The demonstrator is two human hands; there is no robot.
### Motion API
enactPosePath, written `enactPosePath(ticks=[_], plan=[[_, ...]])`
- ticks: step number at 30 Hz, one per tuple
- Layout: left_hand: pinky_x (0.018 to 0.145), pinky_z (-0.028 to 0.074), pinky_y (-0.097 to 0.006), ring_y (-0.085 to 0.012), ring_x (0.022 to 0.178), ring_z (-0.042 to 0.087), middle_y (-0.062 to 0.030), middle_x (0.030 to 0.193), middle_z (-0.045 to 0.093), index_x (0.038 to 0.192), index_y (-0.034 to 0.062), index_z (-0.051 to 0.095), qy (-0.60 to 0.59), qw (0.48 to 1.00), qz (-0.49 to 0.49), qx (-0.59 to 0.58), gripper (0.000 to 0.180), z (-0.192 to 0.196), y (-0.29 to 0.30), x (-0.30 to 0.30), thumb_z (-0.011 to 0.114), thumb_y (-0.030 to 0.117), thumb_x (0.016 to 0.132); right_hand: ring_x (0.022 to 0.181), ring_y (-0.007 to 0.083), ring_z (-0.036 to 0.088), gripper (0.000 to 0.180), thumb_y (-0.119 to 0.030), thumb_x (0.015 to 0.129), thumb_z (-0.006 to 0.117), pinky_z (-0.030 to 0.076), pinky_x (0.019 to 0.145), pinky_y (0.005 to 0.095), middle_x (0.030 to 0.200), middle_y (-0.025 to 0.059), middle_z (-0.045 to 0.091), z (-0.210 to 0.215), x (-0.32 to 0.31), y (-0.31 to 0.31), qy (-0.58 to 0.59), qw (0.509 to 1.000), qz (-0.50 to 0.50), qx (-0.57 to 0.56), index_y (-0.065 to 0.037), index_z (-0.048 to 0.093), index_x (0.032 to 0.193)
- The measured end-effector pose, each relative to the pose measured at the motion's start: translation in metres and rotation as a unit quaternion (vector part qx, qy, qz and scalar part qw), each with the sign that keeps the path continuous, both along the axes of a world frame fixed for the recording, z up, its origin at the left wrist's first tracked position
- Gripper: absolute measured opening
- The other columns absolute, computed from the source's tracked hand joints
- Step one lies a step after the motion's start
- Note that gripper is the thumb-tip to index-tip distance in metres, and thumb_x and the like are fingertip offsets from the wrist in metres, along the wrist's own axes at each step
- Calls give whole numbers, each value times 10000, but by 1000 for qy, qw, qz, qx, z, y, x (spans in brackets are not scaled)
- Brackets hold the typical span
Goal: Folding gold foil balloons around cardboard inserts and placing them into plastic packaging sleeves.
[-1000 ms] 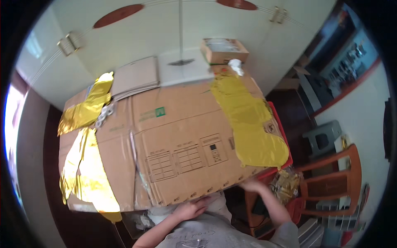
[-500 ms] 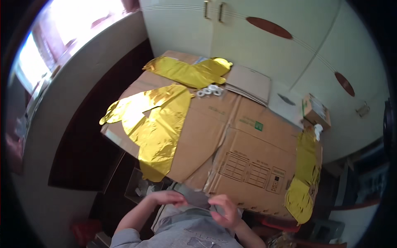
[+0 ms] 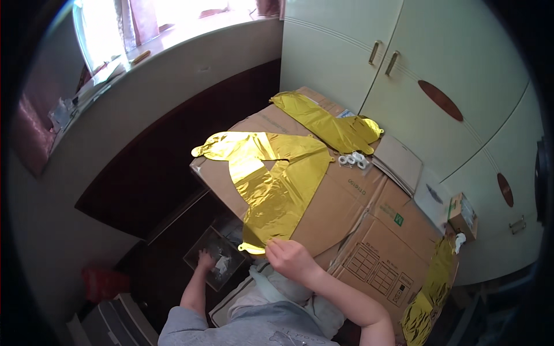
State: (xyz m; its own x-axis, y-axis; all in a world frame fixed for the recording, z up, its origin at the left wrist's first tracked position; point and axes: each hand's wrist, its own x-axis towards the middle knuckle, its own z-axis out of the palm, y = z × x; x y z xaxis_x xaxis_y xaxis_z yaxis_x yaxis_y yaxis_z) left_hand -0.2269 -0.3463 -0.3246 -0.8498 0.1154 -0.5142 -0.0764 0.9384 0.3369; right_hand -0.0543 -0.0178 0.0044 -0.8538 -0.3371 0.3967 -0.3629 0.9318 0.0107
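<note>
A flat gold foil balloon (image 3: 300, 167) with curved arms lies on the cardboard, its lower end at the near edge. My right hand (image 3: 291, 260) pinches that lower end, fingers closed on the foil next to a small tab. Down to the left, below the cardboard's level, my left hand (image 3: 204, 259) reaches over a clear box (image 3: 216, 282), fingers apart and nothing visible in them. A crumpled white scrap (image 3: 223, 265) lies in the box close to that hand.
Flattened cardboard (image 3: 337, 213) covers the surface. Another gold foil balloon (image 3: 329, 124) lies at the back, a third (image 3: 427, 294) at the right edge. White tape rolls (image 3: 353, 160), stacked grey-brown sheets (image 3: 398, 164) and a small carton (image 3: 463, 216) sit along the cabinet side.
My hands have parted from in front of my body. The left went down to the clear box, the right took hold of the balloon's lower end. The view has turned left.
</note>
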Motion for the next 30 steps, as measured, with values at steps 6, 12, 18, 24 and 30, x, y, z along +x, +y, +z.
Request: enactPosePath(ticks=[6, 12, 18, 24, 30], plan=[[1075, 375, -442, -288, 1328, 450, -133, 1360, 551, 1318, 49, 565, -219, 882, 248, 336, 467, 24, -14, -38, 575, 248, 895, 881, 193, 645, 190, -133, 748, 615, 518, 684, 299, 920, 55, 654, 8, -10, 7, 13, 998, 16, -63, -50, 660, 914], [1113, 359, -424, -358, 1318, 463, -186, 1316, 576, 1247, 21, 611, 142, 972, -166, -85, 411, 127, 51, -45, 578, 239, 899, 831, 211, 664, 114, -154, 778, 613, 528, 659, 320, 879, 53, 668, -2, -10, 10, 27, 999, -12, -45, -65, 651, 839], [984, 462, -408, -304, 1135, 587, -132, 1156, 646, 1127, 39, 651, 388, 844, -136, 345, 377, 286, 85, -26, 750, 140, 777, 758, 273, 663, 132, -217, 787, 688, 526, 647, 365, 778, 91, 660, 12, -21, 20, -121, 940, -64, -313, -86, 678, 795], [877, 505, -370, -278, 1035, 626, -101, 1089, 665, 1114, 82, 669, 265, 750, -453, 402, 383, 392, 150, 10, 776, 205, 768, 747, 282, 653, 232, -298, 744, 758, 510, 665, 394, 769, 99, 653, 27, -28, 34, -195, 899, -107, -378, -86, 675, 788], [734, 514, -343, -224, 847, 658, -91, 905, 689, 967, 56, 677, 277, 785, -453, 319, 198, 383, 182, -16, 744, 154, 808, 856, 231, 637, 147, -199, 775, 719, 508, 717, 373, 875, 50, 645, 47, -28, 22, 175, 955, -52, -234, -90, 653, 847]])
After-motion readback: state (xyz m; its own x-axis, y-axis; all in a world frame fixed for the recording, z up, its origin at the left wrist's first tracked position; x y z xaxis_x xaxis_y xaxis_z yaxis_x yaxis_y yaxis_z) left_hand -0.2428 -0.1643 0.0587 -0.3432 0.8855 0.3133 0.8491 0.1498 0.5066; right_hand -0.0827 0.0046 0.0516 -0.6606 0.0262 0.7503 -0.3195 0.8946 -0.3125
